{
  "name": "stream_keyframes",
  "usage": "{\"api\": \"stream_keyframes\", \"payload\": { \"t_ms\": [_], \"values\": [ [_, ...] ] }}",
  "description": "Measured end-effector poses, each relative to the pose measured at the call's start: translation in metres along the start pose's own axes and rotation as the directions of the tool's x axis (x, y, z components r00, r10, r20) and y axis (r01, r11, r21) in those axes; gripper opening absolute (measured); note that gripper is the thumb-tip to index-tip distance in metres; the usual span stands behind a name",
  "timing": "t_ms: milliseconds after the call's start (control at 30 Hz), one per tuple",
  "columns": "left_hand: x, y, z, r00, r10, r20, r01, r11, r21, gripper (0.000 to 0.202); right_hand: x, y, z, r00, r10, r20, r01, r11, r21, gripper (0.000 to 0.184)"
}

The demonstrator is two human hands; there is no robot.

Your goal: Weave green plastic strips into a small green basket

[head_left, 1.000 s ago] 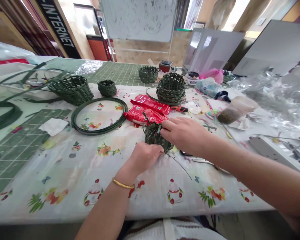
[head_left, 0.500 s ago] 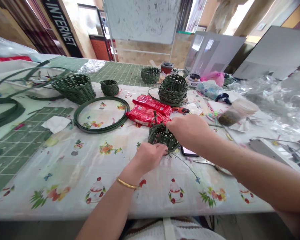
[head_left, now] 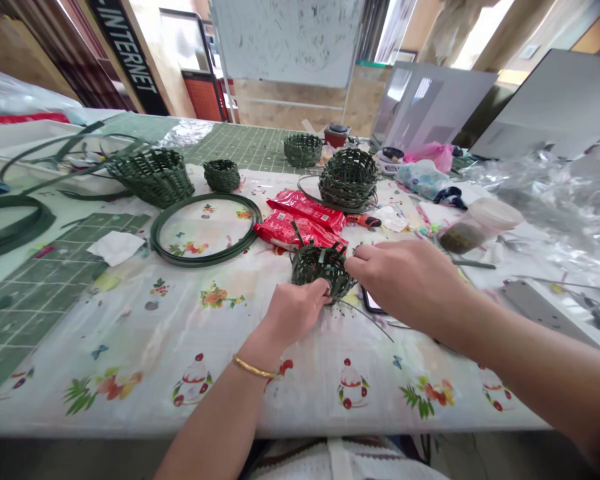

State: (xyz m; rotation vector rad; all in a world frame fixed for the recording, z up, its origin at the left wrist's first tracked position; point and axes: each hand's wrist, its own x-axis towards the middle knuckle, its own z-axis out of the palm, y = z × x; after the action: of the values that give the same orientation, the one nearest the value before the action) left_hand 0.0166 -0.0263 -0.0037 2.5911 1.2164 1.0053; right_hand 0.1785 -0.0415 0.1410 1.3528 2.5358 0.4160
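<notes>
A long table (head_left: 300, 407) with a flowered cloth fills the view, and its right end is covered by crumpled clear plastic (head_left: 550, 213). At the left edge, a white tray (head_left: 30, 150) holds green strips (head_left: 75, 147) and is partly cut off by the frame. Near the right side, a clear tub (head_left: 480, 227) holds some dark material. I count four woven baskets (head_left: 150, 177) standing on the table and two red packets (head_left: 305, 210) at the middle. A fifth, small unfinished basket (head_left: 323, 267) sits near the front edge, in the hands. The left hand (head_left: 295, 310) curls its fingers around the lower side, and the right hand (head_left: 405, 280) pinches the basket's right edge with narrow fingertips (head_left: 353, 263). The hands hide much of the basket. A phone (head_left: 373, 301) is half hidden under the right hand.
</notes>
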Motion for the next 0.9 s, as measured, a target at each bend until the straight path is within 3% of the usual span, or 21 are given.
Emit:
{"api": "stream_keyframes", "payload": {
  "t_ms": [100, 200, 333, 467, 700, 900],
  "values": [
    [0.000, -0.001, -0.001, 0.999, -0.048, -0.009, 0.048, 0.998, 0.050, 0.010, -0.015, 0.001, 0.015, 0.993, 0.078, 0.084, -0.085, 0.993, 0.087, 0.016],
    [-0.001, -0.003, 0.001, 1.000, -0.027, -0.001, 0.027, 0.993, 0.115, 0.013, -0.026, 0.003, 0.047, 0.968, 0.102, 0.229, -0.163, 0.951, 0.262, 0.021],
    [-0.002, -0.004, 0.001, 0.999, 0.040, 0.026, -0.043, 0.992, 0.117, 0.015, -0.033, 0.000, 0.084, 0.952, 0.145, 0.271, -0.286, 0.740, 0.609, 0.027],
    [-0.002, -0.004, -0.003, 0.997, 0.055, 0.050, -0.057, 0.997, 0.047, 0.013, -0.028, -0.018, 0.091, 0.952, 0.247, 0.182, -0.295, 0.575, 0.763, 0.033],
    [-0.001, -0.007, -0.005, 0.996, -0.002, 0.092, -0.001, 1.000, 0.030, 0.008, -0.006, -0.039, 0.095, 0.943, 0.278, 0.184, -0.332, 0.733, 0.594, 0.031],
    [0.000, -0.012, -0.004, 0.990, -0.071, 0.119, 0.083, 0.991, -0.105, 0.006, -0.008, -0.036, 0.111, 0.954, 0.270, 0.132, -0.288, 0.695, 0.659, 0.031]
  ]
}}
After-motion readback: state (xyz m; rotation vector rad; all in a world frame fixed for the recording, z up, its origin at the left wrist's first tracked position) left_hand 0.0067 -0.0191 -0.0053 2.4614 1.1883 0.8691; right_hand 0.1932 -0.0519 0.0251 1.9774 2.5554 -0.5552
